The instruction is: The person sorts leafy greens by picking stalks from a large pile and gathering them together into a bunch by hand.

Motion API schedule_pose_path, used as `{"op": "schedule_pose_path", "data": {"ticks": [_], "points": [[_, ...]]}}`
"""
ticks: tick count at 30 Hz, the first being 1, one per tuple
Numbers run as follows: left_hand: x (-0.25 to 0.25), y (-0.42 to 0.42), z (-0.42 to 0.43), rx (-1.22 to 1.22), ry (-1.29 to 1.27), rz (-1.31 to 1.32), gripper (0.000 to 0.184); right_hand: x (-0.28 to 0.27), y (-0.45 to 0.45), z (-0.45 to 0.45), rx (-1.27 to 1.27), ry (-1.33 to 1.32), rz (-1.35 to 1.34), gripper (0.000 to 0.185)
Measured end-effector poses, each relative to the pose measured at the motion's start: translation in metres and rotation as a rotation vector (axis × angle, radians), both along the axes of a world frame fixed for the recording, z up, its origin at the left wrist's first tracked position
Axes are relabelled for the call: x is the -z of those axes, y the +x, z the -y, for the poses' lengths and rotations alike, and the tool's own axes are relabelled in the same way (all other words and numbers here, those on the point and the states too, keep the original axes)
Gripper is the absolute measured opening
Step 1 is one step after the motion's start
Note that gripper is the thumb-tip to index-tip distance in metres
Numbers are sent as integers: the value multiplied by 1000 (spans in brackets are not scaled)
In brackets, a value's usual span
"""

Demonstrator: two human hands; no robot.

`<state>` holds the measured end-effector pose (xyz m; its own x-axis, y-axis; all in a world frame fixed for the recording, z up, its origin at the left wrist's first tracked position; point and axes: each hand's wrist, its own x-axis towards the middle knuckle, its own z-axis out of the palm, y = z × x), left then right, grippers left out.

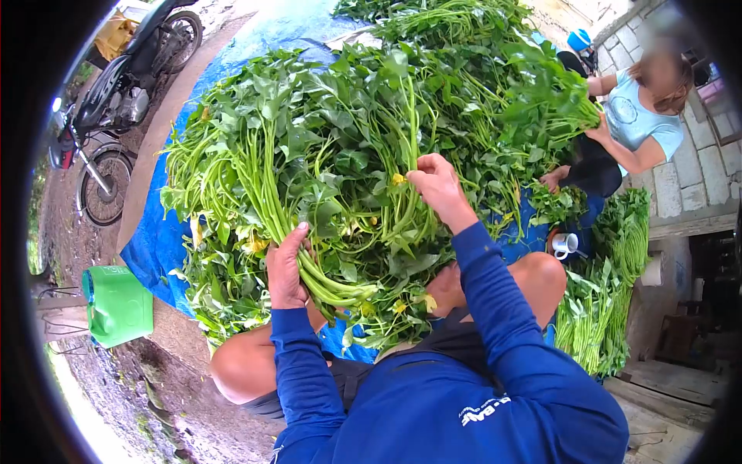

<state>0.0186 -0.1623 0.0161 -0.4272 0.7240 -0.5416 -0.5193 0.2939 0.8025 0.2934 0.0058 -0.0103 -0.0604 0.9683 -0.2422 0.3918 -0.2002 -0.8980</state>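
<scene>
From my distant seat I have only the head view, and in it the left hand [287, 271] is curled around a thick bundle of stems [331, 289], thumb on the upper side, so this grip I call closed and full. The right hand [442, 185] is pinched small, with thumb and finger meeting on one thin stalk [412, 120]; how firmly they press, I cannot tell. The relation I look at most is this: the stalk stands beyond the right fingers, its long axis pointing away from the body, while the bundle goes up and slightly left from the left fist, then bends below it, so that the stem ends point to the right, near the lap. The right hand is therefore the nearer one to the stalk, and the bundle lies to its left — apart, with loose greens between. Both belong over the large leafy heap [352, 158], spread on a blue tarp [151, 251]. At the far right, another person [641, 108] holds a separate leafy bunch [553, 100].
</scene>
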Motion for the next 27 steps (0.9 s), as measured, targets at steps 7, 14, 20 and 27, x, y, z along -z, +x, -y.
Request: {"op": "schedule_pose_path", "data": {"ticks": [7, 14, 20, 27], "points": [[5, 9, 1, -6, 37, -46, 25, -92, -1, 38, -67, -18, -447, 36], [35, 13, -4, -60, 100, -123, 32, -91, -36, 65, -70, 192, -578, 28], [35, 22, -5, -97, 157, -151, 35, -58, -54, 78, -16, 457, -398, 28], [45, 27, -4, -71, 98, -20, 35, -50, -85, 105, -182, 425, -47, 31]]}}
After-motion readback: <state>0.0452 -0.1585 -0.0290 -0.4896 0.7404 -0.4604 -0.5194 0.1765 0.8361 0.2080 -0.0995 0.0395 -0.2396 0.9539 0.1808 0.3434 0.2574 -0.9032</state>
